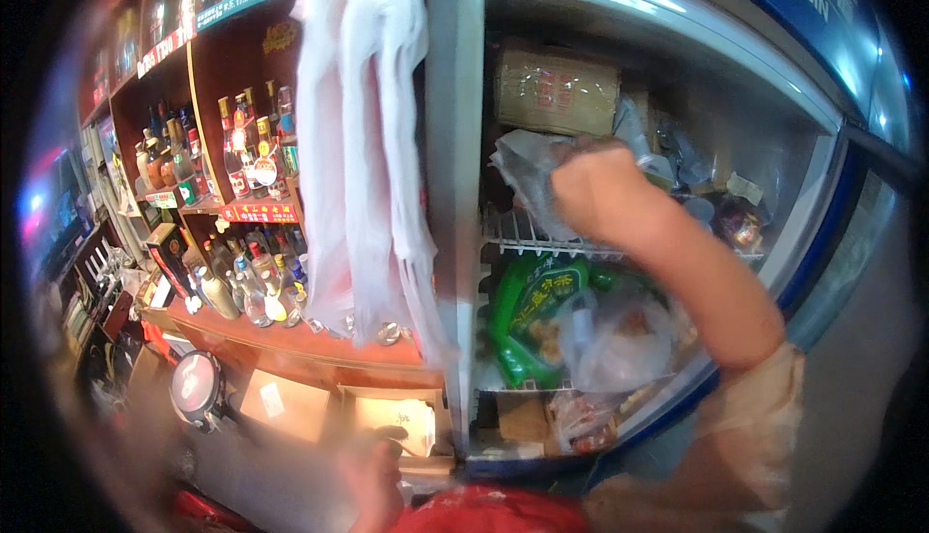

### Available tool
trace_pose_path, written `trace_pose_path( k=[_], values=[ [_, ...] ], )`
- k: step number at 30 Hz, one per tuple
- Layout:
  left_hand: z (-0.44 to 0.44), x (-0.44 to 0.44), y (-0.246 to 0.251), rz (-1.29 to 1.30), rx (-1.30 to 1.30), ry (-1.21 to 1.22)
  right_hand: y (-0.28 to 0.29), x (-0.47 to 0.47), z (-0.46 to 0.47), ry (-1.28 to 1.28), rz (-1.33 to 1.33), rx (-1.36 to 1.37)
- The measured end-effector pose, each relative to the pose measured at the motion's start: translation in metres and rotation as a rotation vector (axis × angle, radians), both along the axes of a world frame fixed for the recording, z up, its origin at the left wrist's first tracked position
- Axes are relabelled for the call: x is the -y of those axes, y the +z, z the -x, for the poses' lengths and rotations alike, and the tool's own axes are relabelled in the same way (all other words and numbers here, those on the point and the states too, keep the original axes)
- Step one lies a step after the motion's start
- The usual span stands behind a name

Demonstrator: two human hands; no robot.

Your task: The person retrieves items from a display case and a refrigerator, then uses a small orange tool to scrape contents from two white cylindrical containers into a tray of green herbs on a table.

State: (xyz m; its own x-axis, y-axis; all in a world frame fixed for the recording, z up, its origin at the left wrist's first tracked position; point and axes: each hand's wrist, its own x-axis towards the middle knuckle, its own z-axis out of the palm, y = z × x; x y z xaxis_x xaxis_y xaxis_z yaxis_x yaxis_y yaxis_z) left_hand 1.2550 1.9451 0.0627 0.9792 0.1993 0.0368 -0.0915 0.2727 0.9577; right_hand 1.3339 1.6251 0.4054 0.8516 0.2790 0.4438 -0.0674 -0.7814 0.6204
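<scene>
My right hand reaches into the upright display fridge, its fingers closed on a crumpled clear plastic bag above the upper wire shelf. Just behind the bag stands a taped cardboard box with red print. On the shelf below lie a green printed plastic bag and a translucent white bag with food in it. My left hand is low in front of my red garment, blurred, near a dark object at its fingers; whether it grips that object I cannot tell.
White plastic bags hang beside the fridge's left frame. Wooden shelves with many bottles are at the left. Open cardboard box and closed carton sit below the counter, near a round-topped container. The fridge's blue-edged door stands open at right.
</scene>
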Motion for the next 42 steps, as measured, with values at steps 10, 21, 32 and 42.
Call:
trace_pose_path(
  k=[10, 21, 32, 42],
  values=[
    [-0.005, -0.019, -0.018, 0.114, -0.145, 0.005, 0.031, 0.040, 0.029, 0.050, 0.066, 0.208],
    [-0.009, 0.001, 0.028, 0.018, -0.041, -0.062, 0.021, 0.034, 0.051, 0.063, 0.002, 0.264],
    [-0.013, 0.000, 0.013, 0.072, -0.115, -0.213, 0.023, 0.024, 0.086, 0.422, -0.194, 0.299],
    [0.003, 0.013, 0.031, 0.242, -0.363, -0.241, 0.038, 0.075, 0.017, 0.121, -0.538, 0.437]
  ],
)
